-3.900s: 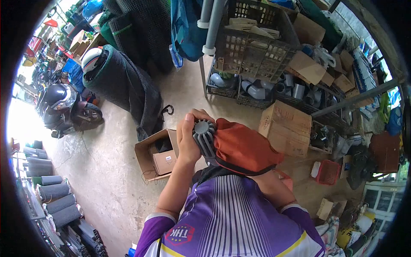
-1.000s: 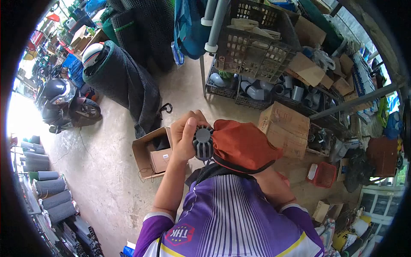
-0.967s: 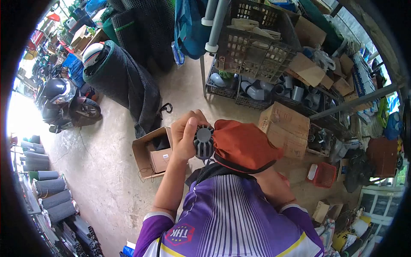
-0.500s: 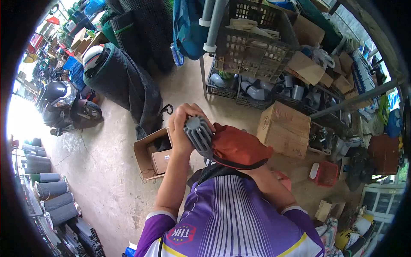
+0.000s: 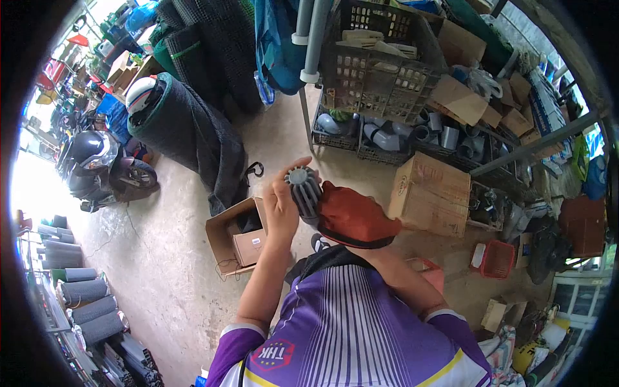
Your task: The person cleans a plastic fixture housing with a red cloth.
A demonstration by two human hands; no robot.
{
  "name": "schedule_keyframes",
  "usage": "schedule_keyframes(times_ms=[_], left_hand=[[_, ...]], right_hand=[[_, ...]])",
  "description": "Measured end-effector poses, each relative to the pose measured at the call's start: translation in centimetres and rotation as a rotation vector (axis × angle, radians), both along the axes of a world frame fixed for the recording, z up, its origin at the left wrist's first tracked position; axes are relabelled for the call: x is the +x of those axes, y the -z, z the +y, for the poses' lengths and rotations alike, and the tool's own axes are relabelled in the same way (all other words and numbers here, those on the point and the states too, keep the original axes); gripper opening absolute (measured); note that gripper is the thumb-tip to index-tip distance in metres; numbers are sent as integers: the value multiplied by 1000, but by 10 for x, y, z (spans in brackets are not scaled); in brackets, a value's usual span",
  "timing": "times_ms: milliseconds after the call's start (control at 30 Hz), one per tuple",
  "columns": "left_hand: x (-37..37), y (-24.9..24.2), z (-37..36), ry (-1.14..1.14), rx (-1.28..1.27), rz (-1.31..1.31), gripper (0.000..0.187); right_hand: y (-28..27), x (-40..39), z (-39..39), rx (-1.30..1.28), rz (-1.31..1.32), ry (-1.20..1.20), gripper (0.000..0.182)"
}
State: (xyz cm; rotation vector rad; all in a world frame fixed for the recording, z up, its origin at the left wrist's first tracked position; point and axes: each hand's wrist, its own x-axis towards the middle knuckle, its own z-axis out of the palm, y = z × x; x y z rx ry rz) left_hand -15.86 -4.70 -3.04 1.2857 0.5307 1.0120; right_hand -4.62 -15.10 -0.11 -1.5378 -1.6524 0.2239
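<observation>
My left hand (image 5: 282, 209) is wrapped around the side of a grey slotted plastic strainer (image 5: 304, 192), with a finger reaching past its top. The strainer tilts, its closed round end facing up and its ribs running down. A red cloth (image 5: 356, 216) with a dark edge bulges against the strainer's right side. My right hand is covered by this cloth, so its fingers are hidden; only the right forearm (image 5: 403, 277) shows below. The cloth appears held by that hand. Both things are in front of my chest, above the floor.
An open cardboard box (image 5: 222, 242) stands on the floor to the left, a closed carton (image 5: 431, 193) to the right. Black crates of grey pipe fittings (image 5: 380, 138) sit under the rack. A rolled dark mesh (image 5: 193, 132), a motorbike (image 5: 106, 168) and a red basket (image 5: 496, 259) stand around.
My left fingers have shifted on the strainer, with one now stretched upward. The strainer stands more upright, and the red cloth has moved slightly left. The whole view has shifted a little.
</observation>
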Motion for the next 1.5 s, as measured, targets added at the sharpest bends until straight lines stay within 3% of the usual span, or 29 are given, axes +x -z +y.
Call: schedule_keyframes(times_ms=[33, 67, 200, 300, 500, 600, 700, 833, 900, 1000, 1100, 1200, 1300, 1400, 1500], left_hand=[[2, 3, -2, 11, -68, -20, 83], [1, 8, -1, 60, -52, -105, 65], [2, -3, -12, 21, 51, 39, 35], [0, -2, -10, 59, 129, -19, 36], [-8, -6, -10, 79, 200, 71, 42], [-4, -10, -11, 64, 294, 42, 47], [-6, -9, -12, 25, 420, 141, 47], [-1, -12, -15, -13, 397, 64, 56], [0, -11, -14, -14, 417, 48, 63], [-2, -10, -13, 1, 331, 67, 71], [-2, -10, -11, 13, 214, -13, 72], [-1, -21, -13, 47, 179, 20, 74], [2, -21, -15, 62, 240, 12, 71], [5, -17, -24, 45, 287, 25, 68], [3, -22, -23, 23, 350, 55, 67]], right_hand=[[3, -1, -1, -10, 14, 30, 16], [6, -3, -2, -21, 30, 60, 18], [9, 2, -6, 84, 72, 15, 28], [11, 1, -12, -64, 154, -17, 50], [-9, 13, -11, 45, 82, -45, 43], [-8, 11, -13, -10, 273, -18, 37], [-14, 21, -10, 46, 138, -70, 35], [1, 34, 4, 30, 95, -233, 35], [-12, 23, -3, -58, -11, -100, 33], [-32, 13, -2, -259, 131, -94, 30], [-22, 16, -8, -215, -154, -141, 30], [2, 18, -13, -107, -81, -156, 30], [-45, 19, -7, -498, -256, -187, 36], [-18, 28, -21, -35, -92, -129, 44], [-11, 27, -23, -44, 131, -137, 50]])
